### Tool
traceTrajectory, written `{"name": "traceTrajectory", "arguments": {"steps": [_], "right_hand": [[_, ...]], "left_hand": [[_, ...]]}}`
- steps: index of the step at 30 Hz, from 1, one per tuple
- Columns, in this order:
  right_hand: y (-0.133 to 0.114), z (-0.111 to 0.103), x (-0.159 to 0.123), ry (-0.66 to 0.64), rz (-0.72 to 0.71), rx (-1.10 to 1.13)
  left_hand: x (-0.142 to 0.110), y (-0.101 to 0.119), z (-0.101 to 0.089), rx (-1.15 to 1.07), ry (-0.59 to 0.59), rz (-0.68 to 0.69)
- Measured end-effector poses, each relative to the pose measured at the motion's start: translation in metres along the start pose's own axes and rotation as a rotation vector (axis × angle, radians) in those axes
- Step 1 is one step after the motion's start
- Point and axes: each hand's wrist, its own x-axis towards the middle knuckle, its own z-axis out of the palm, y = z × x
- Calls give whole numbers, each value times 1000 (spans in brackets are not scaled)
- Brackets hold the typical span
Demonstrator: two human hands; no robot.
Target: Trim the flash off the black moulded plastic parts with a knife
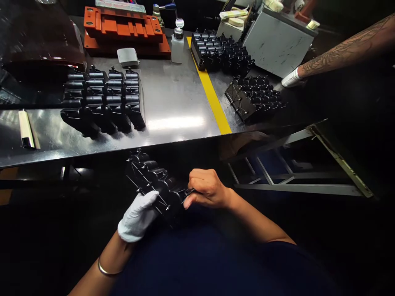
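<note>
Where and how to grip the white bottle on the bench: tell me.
Probably best around the middle of the bottle, below its cap, coming from the front right: it stands upright with fairly straight sides, and the orange block sits close on its left.

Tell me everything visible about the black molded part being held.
The black molded part looks like glossy, rigid plastic. Rounded humps and small lugs line its upper side; thin ribs and bright points mark the side face. It slants from upper left to lower right, held off the bench, before its front edge. The gloved left hand grips its lower left; the bare right hand pinches a dark projection at its right. Its underside is hidden.
</note>
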Motion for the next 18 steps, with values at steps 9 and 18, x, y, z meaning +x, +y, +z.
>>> {"name": "traceTrajectory", "arguments": {"steps": [9,18], "right_hand": [[2,-2,1,-22,24,-32],[4,-4,0,31,102,-87]], "left_hand": [[1,-6,2,-148,-40,-38],[0,-10,9,-275,-1,-163]]}}
